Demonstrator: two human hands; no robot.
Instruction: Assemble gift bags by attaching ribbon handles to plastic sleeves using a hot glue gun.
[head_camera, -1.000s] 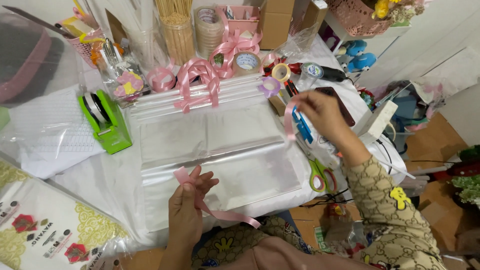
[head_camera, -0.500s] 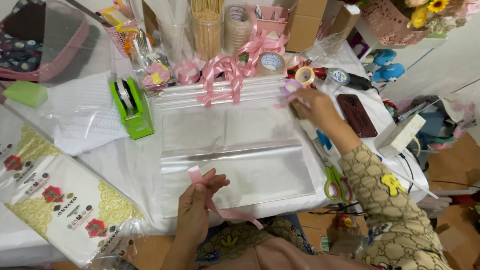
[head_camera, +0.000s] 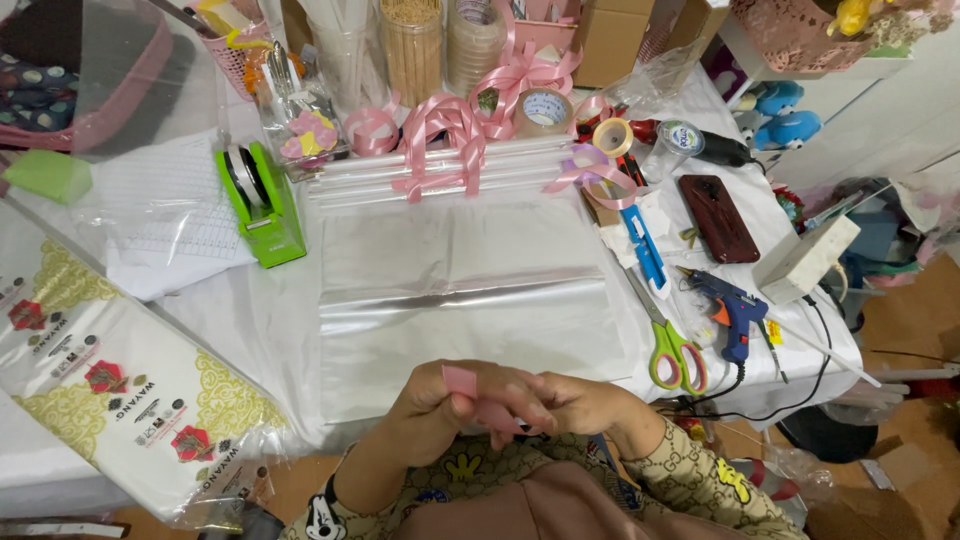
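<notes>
Both my hands meet at the table's near edge, close to my body. My left hand (head_camera: 440, 405) pinches a short piece of pink ribbon (head_camera: 462, 383) that folds over its fingers. My right hand (head_camera: 580, 402) is closed on the same ribbon, fingertips touching the left hand's. Just beyond them lies a flat stack of clear plastic sheets (head_camera: 465, 290) on the white table (head_camera: 250, 320). Finished pink ribbon bows (head_camera: 445, 130) rest on rolled clear tubes at the far side of the sheets.
A green tape dispenser (head_camera: 262, 200) stands left of the sheets. Green-handled scissors (head_camera: 672, 350), a blue glue gun (head_camera: 732, 310), a blue cutter (head_camera: 645, 245) and a dark phone (head_camera: 718, 217) lie to the right. A printed packet (head_camera: 120, 390) is at the left. Jars of sticks crowd the back.
My right hand has come back from the far right of the table to my left hand at the near edge. Both now hold the pink ribbon. The camera has tilted.
</notes>
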